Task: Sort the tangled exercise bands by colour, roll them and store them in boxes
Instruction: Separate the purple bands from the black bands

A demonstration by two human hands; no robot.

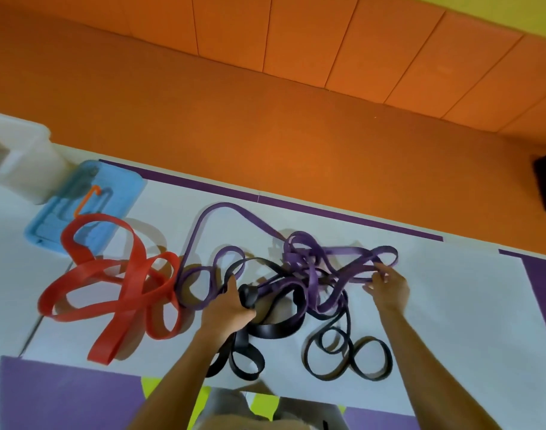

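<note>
Left hand (231, 308) grips black band (249, 295); right hand (389, 290) holds purple band (355, 251).

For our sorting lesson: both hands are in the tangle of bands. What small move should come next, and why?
Probably hold the black band steady with the left hand and draw the purple band rightward with the right hand. Black and purple are interlaced between the hands, while the red band lies largely apart on the left.
</note>
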